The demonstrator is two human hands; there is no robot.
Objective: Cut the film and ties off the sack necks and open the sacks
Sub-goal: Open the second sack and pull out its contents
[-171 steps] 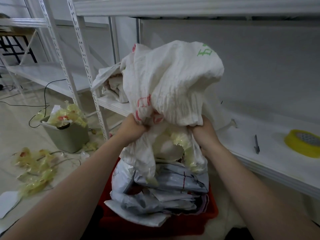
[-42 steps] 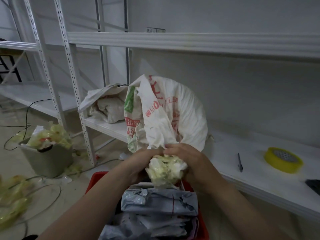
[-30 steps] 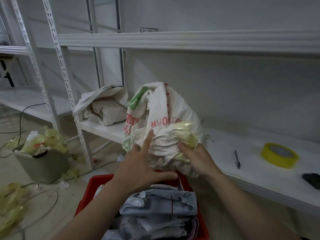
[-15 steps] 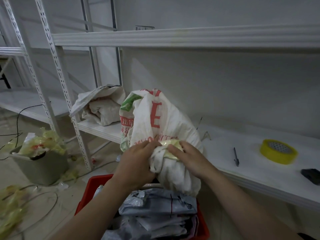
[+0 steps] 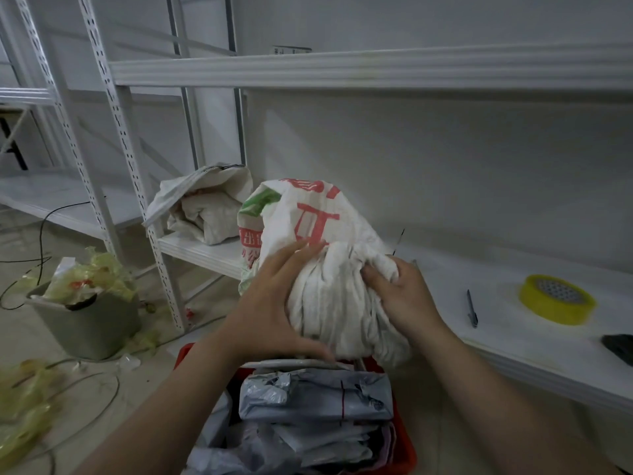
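Observation:
A white woven sack (image 5: 308, 231) with red and green print is bunched up at the front edge of the lower shelf (image 5: 513, 341), above a red crate (image 5: 406, 457). My left hand (image 5: 274, 303) lies flat against its left side, fingers straight, thumb under the bundle. My right hand (image 5: 400, 293) grips a fold of the sack cloth on the right. No yellow film shows on the sack now.
The red crate holds grey mailer bags (image 5: 315, 395). Another crumpled sack (image 5: 205, 207) lies on the shelf to the left. A pen (image 5: 472, 308), a yellow tape roll (image 5: 556, 303) and a dark object (image 5: 620, 347) lie on the shelf. A bin (image 5: 85, 313) full of yellow film and loose film (image 5: 20, 406) are on the floor.
The sack has been gathered and turned on the shelf edge. The yellow film seen between my hands earlier is out of sight. My left hand has flattened against the sack.

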